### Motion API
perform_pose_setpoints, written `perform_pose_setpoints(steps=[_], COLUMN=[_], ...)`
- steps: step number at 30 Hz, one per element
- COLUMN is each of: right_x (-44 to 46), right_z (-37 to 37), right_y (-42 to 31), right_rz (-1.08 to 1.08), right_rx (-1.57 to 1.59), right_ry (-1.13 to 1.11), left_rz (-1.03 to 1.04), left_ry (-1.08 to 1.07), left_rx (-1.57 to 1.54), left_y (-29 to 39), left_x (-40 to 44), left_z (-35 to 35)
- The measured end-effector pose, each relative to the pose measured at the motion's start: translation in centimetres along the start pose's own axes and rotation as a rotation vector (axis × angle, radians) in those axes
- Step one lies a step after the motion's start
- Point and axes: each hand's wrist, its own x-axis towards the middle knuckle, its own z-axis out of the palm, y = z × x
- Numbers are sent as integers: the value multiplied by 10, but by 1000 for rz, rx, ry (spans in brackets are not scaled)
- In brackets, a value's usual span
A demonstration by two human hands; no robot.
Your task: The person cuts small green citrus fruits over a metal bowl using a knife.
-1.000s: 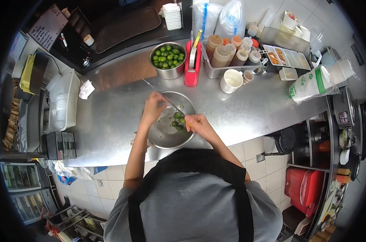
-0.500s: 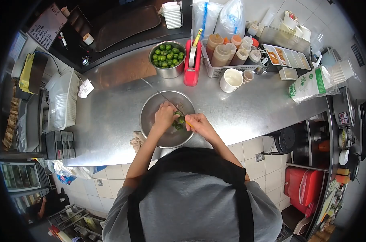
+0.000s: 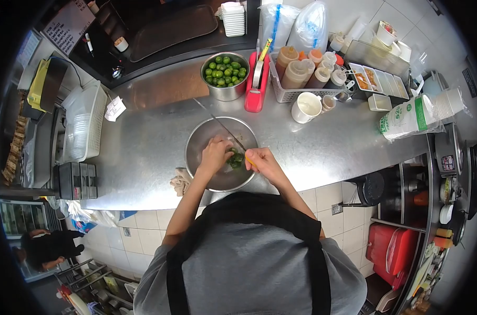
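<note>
A knife (image 3: pixel 217 122) with a yellow handle is gripped in my right hand (image 3: pixel 265 165); its long blade slants up and left over the metal bowl (image 3: pixel 193 163). Inside that bowl my left hand (image 3: pixel 215 155) is curled, thumb and fingertips beside cut green citrus pieces (image 3: pixel 236 159). Whatever lies between those fingers is hidden from me. Behind the bowl stands a metal pot (image 3: pixel 225 93) full of small whole green limes (image 3: pixel 224 72).
A red tape dispenser (image 3: pixel 256 97) stands beside the pot. To its right are a basket of sauce bottles (image 3: pixel 296 73), a white cup (image 3: pixel 306 107) and wrapped paper cups (image 3: pixel 406 118). A cloth (image 3: pixel 180 181) lies left of the bowl. Another person (image 3: pixel 52 249) is at lower left.
The view has shifted slightly. My left hand has moved a little within the bowl, and the knife stays in my right hand. The other person at lower left shows more fully.
</note>
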Motion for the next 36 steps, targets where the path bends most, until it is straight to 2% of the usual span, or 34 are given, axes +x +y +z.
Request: perform_pose_setpoints(steps=[4, 7, 11, 13, 16, 20, 26, 36], right_x=[-1, -1, 0, 2, 1, -4, -8, -9], right_z=[0, -2, -4, -2, 1, 7, 10, 11], right_y=[-1, -1, 2, 5, 6, -14, -23, -30], right_rz=[4, -19, -12, 12, -5, -119, -364, -467], right_rx=[-41, -71, -88, -128, -330, -647, -797, -792], right_ry=[-18, 25, 67, 88, 149, 207, 273, 250], left_rz=[43, -67, -267, -335, -336, -336, -333, -340], left_ry=[-11, -9, -48, -41, -14, -3, 39, 117], left_rx=[10, -86, -956, -1350, -1644, -1728, -1693, -1668], left_y=[4, 15, 10, 29, 26, 25, 34, 37], left_x=[5, 3, -6, -17, -28, -36, -40, -44], left_z=[0, -16, -28, -52, -56, -56, -55, -55])
